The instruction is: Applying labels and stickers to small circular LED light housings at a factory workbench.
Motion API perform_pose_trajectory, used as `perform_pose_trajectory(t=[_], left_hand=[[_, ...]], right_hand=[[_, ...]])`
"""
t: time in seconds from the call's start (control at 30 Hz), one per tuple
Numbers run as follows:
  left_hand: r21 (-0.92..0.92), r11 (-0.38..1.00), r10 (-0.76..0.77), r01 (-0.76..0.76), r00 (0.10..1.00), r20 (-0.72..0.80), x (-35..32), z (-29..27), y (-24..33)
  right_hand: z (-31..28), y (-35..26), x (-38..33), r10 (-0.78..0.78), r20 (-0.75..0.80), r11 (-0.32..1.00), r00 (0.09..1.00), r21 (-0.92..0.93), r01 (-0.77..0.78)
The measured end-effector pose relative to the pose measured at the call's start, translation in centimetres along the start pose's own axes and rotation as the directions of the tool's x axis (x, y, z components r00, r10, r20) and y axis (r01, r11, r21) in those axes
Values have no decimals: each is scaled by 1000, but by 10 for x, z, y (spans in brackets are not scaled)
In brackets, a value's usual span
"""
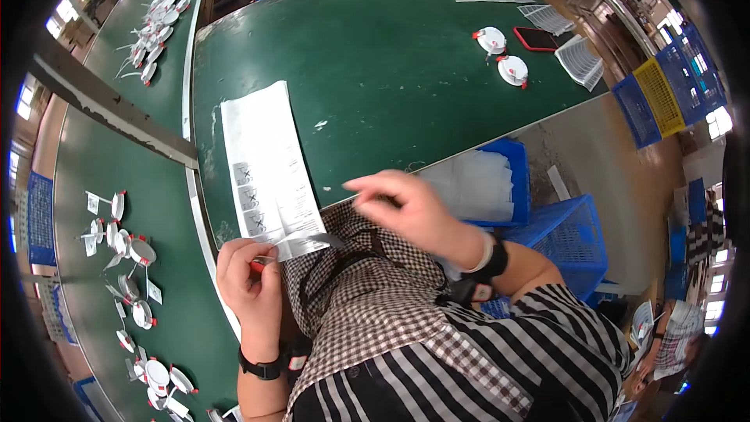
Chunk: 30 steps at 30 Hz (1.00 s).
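The left hand [248, 275] was curled shut, and its grip pinched the near end of a long white paper sheet [266, 164]. A small red bit showed between the fingers [258, 266], but it was too small to tell what it was. From the grip, the sheet ran away across the green counter [391, 62], and most of it lay flat there. The part closest to the grip had little square pictures printed on it. The end right at the grip bent up off the counter edge and touched the checked apron [367, 289] on the person's lap.

The right hand [406, 211] was up in the air, just to the right of the left grip. Its fingers were spread loose and open, and it held nothing. Its fingertips pointed back toward the sheet but did not touch it.

Just past the right hand stood a blue crate [516, 180] with clear bags inside. Far away from both grips, on the other end of the counter, lay two round white lamps with red clips [500, 55] and a red phone [535, 37] beside them. To the left of the left grip, on a second green counter, lay many more small round lamps [129, 254]
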State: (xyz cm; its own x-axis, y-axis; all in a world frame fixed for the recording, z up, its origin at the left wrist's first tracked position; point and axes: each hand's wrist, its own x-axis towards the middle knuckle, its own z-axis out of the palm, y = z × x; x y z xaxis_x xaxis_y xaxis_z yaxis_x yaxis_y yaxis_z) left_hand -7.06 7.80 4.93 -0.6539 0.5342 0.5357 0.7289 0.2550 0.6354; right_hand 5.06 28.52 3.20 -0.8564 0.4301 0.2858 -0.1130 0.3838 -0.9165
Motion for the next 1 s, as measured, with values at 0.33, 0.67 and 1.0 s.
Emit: perform_pose_trajectory(t=[0.33,0.67,1.0], left_hand=[[-26,996,-85,84,996,-22,-21,-24,-3],[-82,992,-91,95,995,41,-26,-26,18],[-205,949,-198,238,960,197,-26,-13,31]], right_hand=[[-261,71,-4,-143,-475,409,868,-827,-385],[-298,109,50,-256,115,220,960,-960,173],[-168,52,39,189,-170,964,967,-153,-216]])
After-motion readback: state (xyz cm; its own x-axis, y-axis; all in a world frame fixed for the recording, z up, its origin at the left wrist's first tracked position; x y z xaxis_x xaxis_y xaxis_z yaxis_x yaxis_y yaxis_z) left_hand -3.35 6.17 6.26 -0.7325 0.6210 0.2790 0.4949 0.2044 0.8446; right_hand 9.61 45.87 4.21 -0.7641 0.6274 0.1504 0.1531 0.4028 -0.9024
